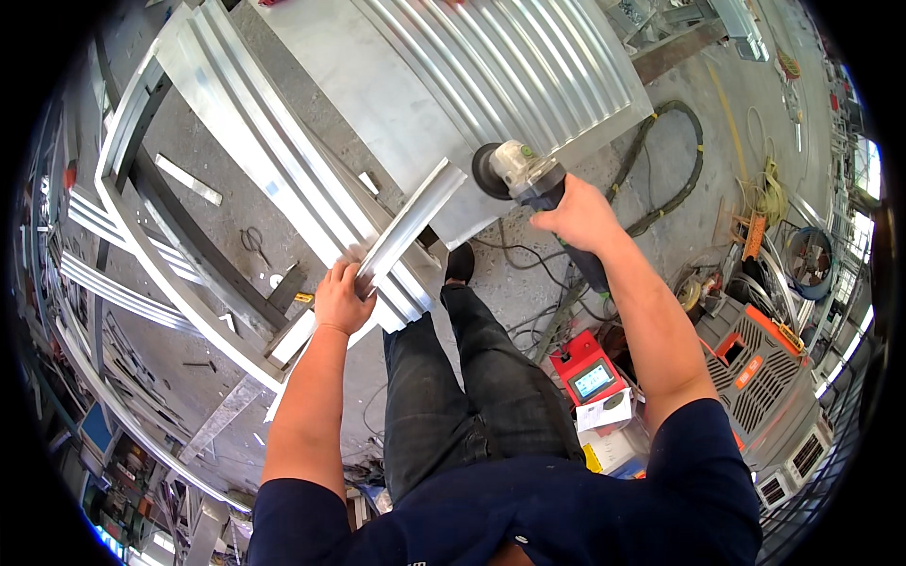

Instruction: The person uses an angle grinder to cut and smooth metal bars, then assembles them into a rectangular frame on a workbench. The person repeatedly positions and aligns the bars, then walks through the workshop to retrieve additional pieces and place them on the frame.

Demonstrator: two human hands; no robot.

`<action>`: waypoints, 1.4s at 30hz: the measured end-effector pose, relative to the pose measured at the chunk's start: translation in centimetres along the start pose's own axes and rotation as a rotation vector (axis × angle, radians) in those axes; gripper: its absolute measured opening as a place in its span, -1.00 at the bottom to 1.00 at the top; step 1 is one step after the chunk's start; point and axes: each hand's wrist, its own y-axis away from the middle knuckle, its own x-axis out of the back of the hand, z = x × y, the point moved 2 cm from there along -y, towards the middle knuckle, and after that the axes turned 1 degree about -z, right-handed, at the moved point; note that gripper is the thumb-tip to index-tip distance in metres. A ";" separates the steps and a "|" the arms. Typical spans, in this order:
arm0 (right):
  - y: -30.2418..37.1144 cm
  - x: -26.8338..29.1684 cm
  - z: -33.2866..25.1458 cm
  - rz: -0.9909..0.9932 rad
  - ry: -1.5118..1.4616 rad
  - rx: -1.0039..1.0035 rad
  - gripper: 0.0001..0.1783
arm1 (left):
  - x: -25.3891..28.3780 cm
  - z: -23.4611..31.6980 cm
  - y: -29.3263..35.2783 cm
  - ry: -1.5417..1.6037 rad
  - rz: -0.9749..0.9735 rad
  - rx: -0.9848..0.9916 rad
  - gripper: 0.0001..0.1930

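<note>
So, head view, the only one there is: a short metal channel point(412, 222) is held down at its near end by the left hand point(342, 300), fingers bunched narrow around the edge. It's laid slantwise over the near end of some long ribbed strips point(274, 141), with its far end poking out toward the tool. An angle grinder point(534, 177) is gripped in the right hand point(578, 215), thumb over the body; most of those fingers are hidden. The disc point(491, 172) is held just beside the channel's far end, and contact can't really be told. No sparks can be seen.

Progress-wise, the piece looks to be positioned and the grinder lined up, so the setup seems done. No obviously finished edge can be made out on that end, so the grinding there is probably what's left. Whether the ribbed sheet point(528, 75) beyond has been worked can't be judged.
</note>
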 end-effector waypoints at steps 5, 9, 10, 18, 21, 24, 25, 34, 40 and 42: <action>-0.7 1.1 0.6 0.025 -0.043 0.040 -0.42 | 0.1 -0.2 0.0 0.007 0.001 -0.007 -0.54; -0.7 1.5 -2.5 -0.066 -0.023 0.067 -0.45 | 0.0 -0.3 0.1 -0.017 -0.002 -0.011 -0.51; -1.1 1.3 -2.7 -0.081 0.017 0.063 -0.45 | 0.1 -0.3 0.0 -0.015 -0.001 -0.013 -0.51; -2.6 1.7 -4.8 -0.095 0.175 0.049 -0.42 | 0.2 -0.3 0.2 -0.011 -0.006 -0.020 -0.51; -2.9 2.0 -4.6 -0.066 0.191 0.059 -0.45 | 0.3 -0.3 0.2 -0.003 -0.006 -0.027 -0.49; -2.6 2.1 -5.1 -0.097 0.185 0.061 -0.39 | 0.4 -0.2 0.1 0.006 -0.011 -0.023 -0.48; -2.7 1.8 -5.2 -0.100 0.199 0.073 -0.40 | 0.3 -0.2 0.1 -0.002 -0.014 -0.017 -0.49; -3.0 1.5 -4.4 -0.031 0.145 0.084 -0.46 | 0.3 -0.1 0.2 -0.014 -0.017 -0.011 -0.50; -3.4 1.4 -4.6 -0.016 0.205 0.037 -0.46 | 0.3 0.0 0.2 -0.017 0.005 -0.016 -0.50; -3.3 1.6 -4.2 0.019 0.186 0.024 -0.46 | 0.2 0.0 0.2 -0.011 0.028 -0.025 -0.51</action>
